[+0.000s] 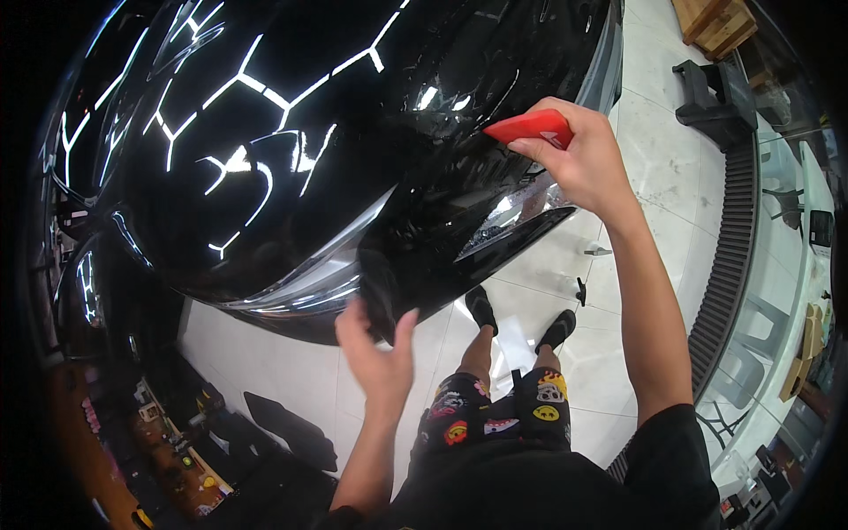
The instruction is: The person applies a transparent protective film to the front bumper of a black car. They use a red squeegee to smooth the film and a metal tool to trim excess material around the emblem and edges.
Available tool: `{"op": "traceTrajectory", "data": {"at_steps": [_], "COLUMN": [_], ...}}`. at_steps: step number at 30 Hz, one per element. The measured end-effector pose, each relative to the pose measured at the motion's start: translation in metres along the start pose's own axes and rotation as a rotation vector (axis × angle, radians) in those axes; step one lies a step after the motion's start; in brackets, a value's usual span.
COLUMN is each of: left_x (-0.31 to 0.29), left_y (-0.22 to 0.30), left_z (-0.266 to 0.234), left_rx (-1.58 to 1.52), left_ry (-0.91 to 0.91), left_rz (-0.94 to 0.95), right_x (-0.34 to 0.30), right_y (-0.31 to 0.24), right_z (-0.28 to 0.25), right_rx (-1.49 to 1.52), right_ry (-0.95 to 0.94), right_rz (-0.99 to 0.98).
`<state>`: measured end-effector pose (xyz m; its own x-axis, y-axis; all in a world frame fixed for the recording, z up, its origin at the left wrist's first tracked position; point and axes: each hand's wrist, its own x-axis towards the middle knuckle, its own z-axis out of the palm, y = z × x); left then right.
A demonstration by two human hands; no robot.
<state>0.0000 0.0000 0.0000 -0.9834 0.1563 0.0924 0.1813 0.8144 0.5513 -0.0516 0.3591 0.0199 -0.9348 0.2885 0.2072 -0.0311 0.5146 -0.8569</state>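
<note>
A glossy black car body (291,203) fills the upper left and middle, curving down towards me. My right hand (585,159) grips a flat red squeegee (534,127), with its tip close to or on the black panel; I cannot tell which. Lower down, my left hand (380,358) has its thumb and fingers apart at the panel's lower edge, slightly blurred. Whether it touches the edge is unclear. Just above that hand runs a shiny clear and silver strip (322,269), perhaps a lamp. Below the squeegee, a wet-looking clear lamp (508,216) is set into the bodywork.
Pale floor tiles (667,159) lie under my feet, with small dark and pale items (581,290) on them. A dark floor grate (729,256) runs along the right. A black step stool (715,102) and a wooden box (717,26) stand far right. Tools lie at lower left (181,442).
</note>
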Motion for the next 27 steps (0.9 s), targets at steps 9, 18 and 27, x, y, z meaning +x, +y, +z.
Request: {"op": "traceTrajectory", "data": {"at_steps": [9, 18, 27], "left_x": [0.034, 0.034, 0.022], "left_y": [0.008, 0.033, 0.045], "left_z": [-0.015, 0.005, 0.006], "left_rx": [-0.574, -0.316, -0.283], "left_ry": [-0.448, -0.199, 0.061], "left_rz": [-0.239, 0.322, 0.213], "right_x": [0.005, 0.000, -0.005], "right_y": [-0.004, -0.010, -0.005], "right_z": [0.000, 0.001, 0.001], "right_rx": [0.014, 0.009, -0.021], "right_ry": [-0.010, -0.042, 0.003], "right_rz": [-0.041, 0.028, 0.068]}}
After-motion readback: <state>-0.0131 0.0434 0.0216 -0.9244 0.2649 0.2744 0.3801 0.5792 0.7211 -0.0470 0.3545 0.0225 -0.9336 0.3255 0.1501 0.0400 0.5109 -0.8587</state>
